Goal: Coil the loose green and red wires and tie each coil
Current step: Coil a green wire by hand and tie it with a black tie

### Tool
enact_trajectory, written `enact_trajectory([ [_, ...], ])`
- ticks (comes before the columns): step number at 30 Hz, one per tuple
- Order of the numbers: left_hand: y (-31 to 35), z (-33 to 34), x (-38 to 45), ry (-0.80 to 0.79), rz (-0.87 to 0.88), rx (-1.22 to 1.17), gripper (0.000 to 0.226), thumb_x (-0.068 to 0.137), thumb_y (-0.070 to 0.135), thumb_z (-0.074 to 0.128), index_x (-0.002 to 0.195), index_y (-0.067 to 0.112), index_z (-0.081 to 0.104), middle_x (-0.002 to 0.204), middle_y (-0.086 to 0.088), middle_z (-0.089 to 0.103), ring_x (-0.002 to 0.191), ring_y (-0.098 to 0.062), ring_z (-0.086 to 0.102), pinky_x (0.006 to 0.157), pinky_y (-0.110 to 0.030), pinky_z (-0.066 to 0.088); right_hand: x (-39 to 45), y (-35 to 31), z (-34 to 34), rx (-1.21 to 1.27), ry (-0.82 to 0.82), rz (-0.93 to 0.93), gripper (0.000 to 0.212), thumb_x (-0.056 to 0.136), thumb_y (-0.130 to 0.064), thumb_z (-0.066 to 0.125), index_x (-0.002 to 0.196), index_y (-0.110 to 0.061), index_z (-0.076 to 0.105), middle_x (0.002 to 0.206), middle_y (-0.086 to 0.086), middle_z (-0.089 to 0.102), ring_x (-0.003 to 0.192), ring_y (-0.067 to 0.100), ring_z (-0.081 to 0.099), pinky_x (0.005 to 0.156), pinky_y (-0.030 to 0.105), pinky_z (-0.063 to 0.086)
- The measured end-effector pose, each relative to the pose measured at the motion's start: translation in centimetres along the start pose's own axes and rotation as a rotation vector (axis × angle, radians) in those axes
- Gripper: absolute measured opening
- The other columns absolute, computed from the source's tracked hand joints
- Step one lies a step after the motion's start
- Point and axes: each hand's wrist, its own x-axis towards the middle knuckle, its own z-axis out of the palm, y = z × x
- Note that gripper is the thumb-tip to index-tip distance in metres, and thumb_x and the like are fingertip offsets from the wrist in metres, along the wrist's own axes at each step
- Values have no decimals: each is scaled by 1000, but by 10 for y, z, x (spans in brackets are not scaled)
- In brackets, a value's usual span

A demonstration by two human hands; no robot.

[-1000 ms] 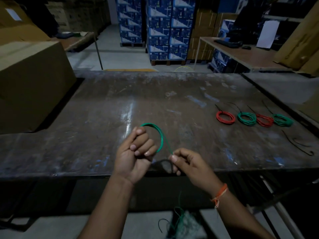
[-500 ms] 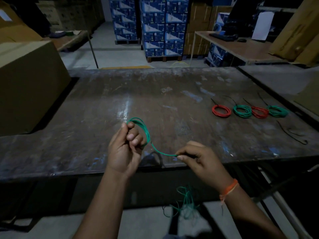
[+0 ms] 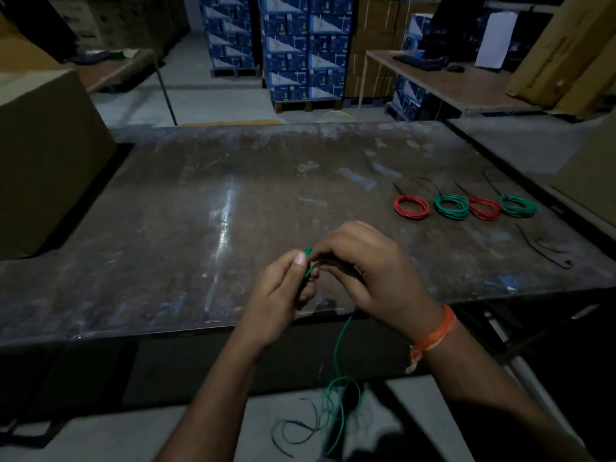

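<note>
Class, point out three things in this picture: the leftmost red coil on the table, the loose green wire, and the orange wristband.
Leftmost red coil (image 3: 411,207), head view: front of its ring.
Loose green wire (image 3: 339,348), head view: strand hanging below the table edge.
Orange wristband (image 3: 439,332), head view: band across the right wrist.

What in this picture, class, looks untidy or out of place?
The green wire held in both hands trails off the table's front edge into a loose tangle on the floor. The finished coils lie in a neat row.
</note>
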Motion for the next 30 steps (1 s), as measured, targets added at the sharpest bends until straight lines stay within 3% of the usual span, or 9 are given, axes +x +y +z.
enact_trajectory([
  [5, 9, 6, -8, -115, -60, -25, 35, 103, 31, 39, 75, 18, 55, 57, -1, 34, 52, -16, 23, 48, -26, 19, -18, 24, -6, 14, 1, 97, 4, 93, -6, 66, 94, -4, 64, 88, 6, 59, 80, 19, 52, 72, 23, 40],
  [11, 15, 50, -19, -60, -133, -624, 27, 98, 29, 43, 77, 15, 52, 50, 8, 29, 44, -8, 18, 46, -28, 10, -44, 54, -4, 198, -73, 233, 8, 92, -10, 61, 97, -12, 67, 90, -2, 59, 81, 13, 57, 70, 21, 45],
  [14, 19, 66, -20, -29, -92, -850, 30, 101, 31, 37, 78, 19, 53, 48, 15, 32, 43, -5, 18, 46, -26, 13, -73, 75, 5, 297, -198, 402, 20, 90, -4, 65, 90, -24, 67, 85, -11, 61, 78, 5, 60, 69, 21, 47],
  [17, 26, 83, -22, 6, -19, -971, 32, 104, 31, 29, 82, 19, 49, 50, 11, 27, 43, -6, 16, 46, -22, 22, -116, 91, 13, 335, -415, 492, 15, 89, -3, 64, 85, -15, 72, 82, -7, 69, 77, 4, 62, 70, 26, 48],
  [22, 28, 114, -35, 240, -33, -752, 30, 104, 30, 30, 79, 20, 45, 46, 13, 32, 42, -5, 16, 43, -21, 22, -144, 104, 11, 239, -600, 474, 19, 92, -14, 67, 75, -8, 67, 73, 9, 66, 70, 21, 63, 66, 34, 44],
  [24, 25, 126, -43, 315, -36, -643, 30, 104, 29, 31, 80, 19, 43, 47, 14, 33, 42, -2, 21, 44, -22, 20, -118, 97, -5, 312, -446, 451, 25, 95, -14, 66, 70, -12, 64, 65, 6, 62, 61, 10, 55, 61, 33, 39],
  [27, 24, 135, -53, 383, -25, -557, 28, 104, 30, 33, 80, 19, 43, 48, 13, 31, 42, -2, 23, 46, -23, 18, -85, 78, -30, 633, 8, 436, 19, 97, -11, 66, 79, -10, 73, 81, 7, 71, 69, 8, 66, 63, 26, 51],
  [29, 27, 138, -55, 424, -8, -521, 27, 103, 29, 35, 80, 19, 43, 49, 13, 31, 42, -2, 23, 47, -24, 16, -90, 80, -29, 533, -177, 358, 19, 97, -10, 66, 80, -5, 75, 84, 11, 74, 69, 2, 66, 66, 23, 50],
  [30, 28, 139, -55, 443, -5, -508, 28, 104, 29, 35, 79, 19, 43, 49, 13, 31, 42, -2, 23, 47, -25, 16, -99, 81, -26, 408, -503, 307, 23, 96, -11, 65, 76, -5, 73, 79, 11, 75, 62, -1, 63, 64, 25, 47],
])
